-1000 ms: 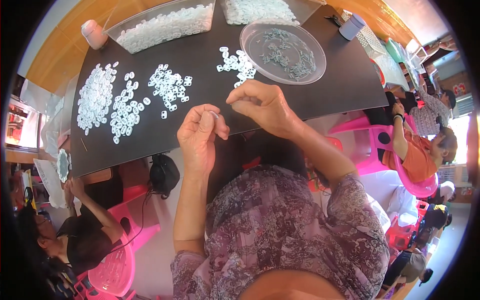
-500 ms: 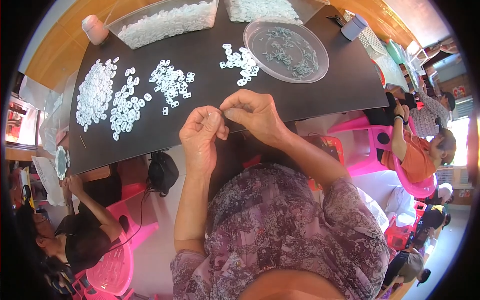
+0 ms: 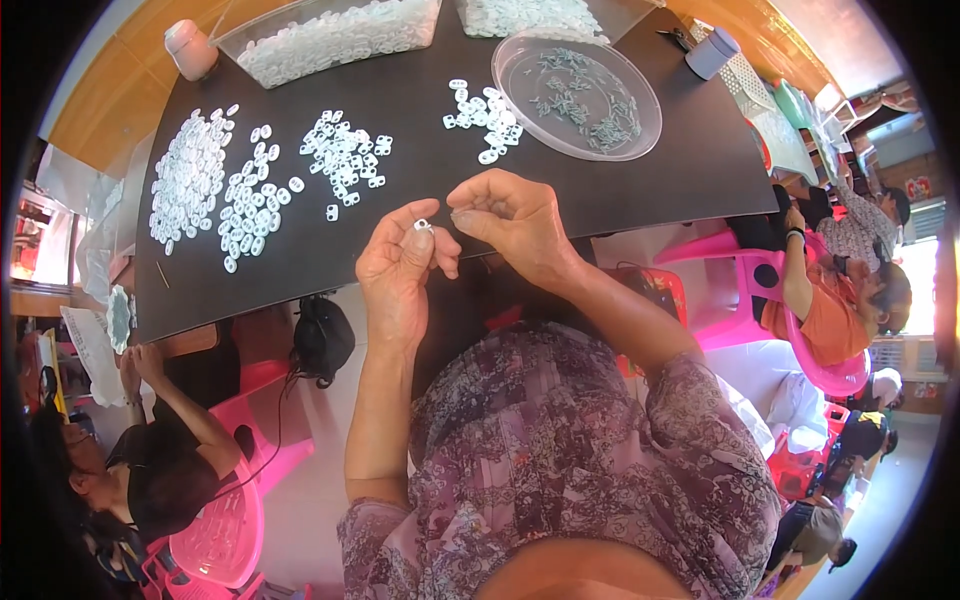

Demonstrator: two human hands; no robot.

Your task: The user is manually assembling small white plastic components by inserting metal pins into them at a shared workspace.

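Between the thumb and index finger of my left hand (image 3: 396, 255) is a small white plastic piece with holes (image 3: 423, 226). Just to its right my right hand (image 3: 515, 215) is closed in a pinch, a short gap away from the piece. Whatever its fingertips hold, if anything, is too small to make out. Both hands are over the near edge of the dark table (image 3: 400, 185). Beyond them lie a pile of square white pieces (image 3: 345, 155) and a small mixed heap of white pieces (image 3: 487, 120). A round clear tray (image 3: 650, 125) holds many tiny grey pins (image 3: 600, 95).
At the left are two groups of oval white pieces (image 3: 190, 180). Clear bins (image 3: 330, 45) of white pieces stand at the back, with a pink-lidded jar (image 3: 190, 50) and a grey cup (image 3: 711, 53). People sit on pink chairs (image 3: 245, 500) at both sides.
My hands have come apart slightly, the right one moving up and right. The white piece in my left fingertips now shows. The view has shifted a little.
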